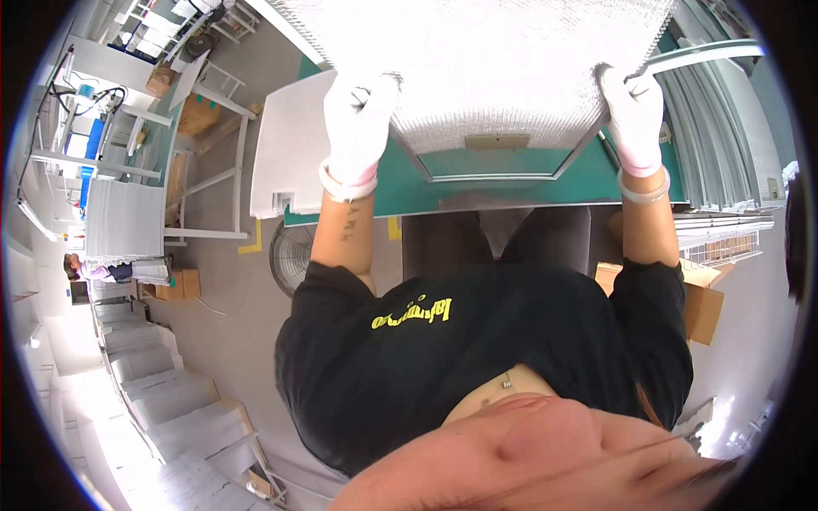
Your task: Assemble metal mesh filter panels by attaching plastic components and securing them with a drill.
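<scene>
A large, brightly lit white panel with a fine textured surface is tilted up in front of me. My left hand, in a white glove, is closed at the panel's left edge. At the right edge my gloved right hand is closed in the same way. A small tan rectangle shows low in the middle of the panel. Below it, a thin metal frame edge runs over the green table top. Glare washes out the panel's upper part, and my fingertips are partly hidden.
A white sheet lies at the table's left side. Many thin pale strips are stacked on the right. A floor fan stands below left, and a cardboard box below right. Another person is far off left.
</scene>
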`<action>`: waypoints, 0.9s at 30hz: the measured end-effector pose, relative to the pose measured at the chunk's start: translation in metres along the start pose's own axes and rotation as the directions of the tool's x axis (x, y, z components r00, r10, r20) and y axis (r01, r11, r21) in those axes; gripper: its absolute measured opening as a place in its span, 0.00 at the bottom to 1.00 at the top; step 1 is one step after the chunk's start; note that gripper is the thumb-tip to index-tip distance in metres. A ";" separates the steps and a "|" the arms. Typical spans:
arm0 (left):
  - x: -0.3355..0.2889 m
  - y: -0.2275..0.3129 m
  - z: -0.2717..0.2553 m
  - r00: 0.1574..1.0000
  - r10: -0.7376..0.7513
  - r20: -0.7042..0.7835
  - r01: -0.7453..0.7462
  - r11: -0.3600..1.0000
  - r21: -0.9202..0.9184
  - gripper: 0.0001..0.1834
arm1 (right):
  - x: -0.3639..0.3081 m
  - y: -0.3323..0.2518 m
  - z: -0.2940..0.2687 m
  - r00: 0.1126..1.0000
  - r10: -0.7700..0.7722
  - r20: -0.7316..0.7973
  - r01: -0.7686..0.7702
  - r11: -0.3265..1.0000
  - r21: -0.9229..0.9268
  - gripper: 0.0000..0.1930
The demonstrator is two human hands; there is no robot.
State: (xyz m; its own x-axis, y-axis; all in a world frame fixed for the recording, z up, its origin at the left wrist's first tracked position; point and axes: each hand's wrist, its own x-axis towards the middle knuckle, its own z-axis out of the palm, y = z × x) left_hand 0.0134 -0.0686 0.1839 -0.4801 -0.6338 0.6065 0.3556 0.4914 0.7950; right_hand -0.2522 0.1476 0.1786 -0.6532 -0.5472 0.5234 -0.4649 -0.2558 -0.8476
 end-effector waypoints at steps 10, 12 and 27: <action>-0.043 -0.021 0.012 0.985 -0.148 -0.093 0.153 0.987 0.057 0.07 | -0.042 0.011 0.015 0.994 0.084 -0.072 -0.087 0.995 -0.045 0.06; -0.071 -0.051 0.018 0.980 -0.161 -0.114 0.159 0.987 -0.028 0.11 | -0.061 0.036 0.020 0.980 0.198 0.029 -0.199 0.978 0.059 0.10; -0.017 0.011 -0.026 0.958 0.165 0.233 -0.206 0.965 0.164 0.20 | -0.005 -0.014 -0.016 0.951 -0.240 0.197 0.263 0.960 -0.100 0.12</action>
State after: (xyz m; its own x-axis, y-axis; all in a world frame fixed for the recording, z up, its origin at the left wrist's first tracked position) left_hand 0.0463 -0.0676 0.1831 -0.5887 -0.3871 0.7096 0.3104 0.7023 0.6406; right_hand -0.2519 0.1666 0.1891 -0.3916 -0.6158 0.6837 -0.6774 -0.3099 -0.6671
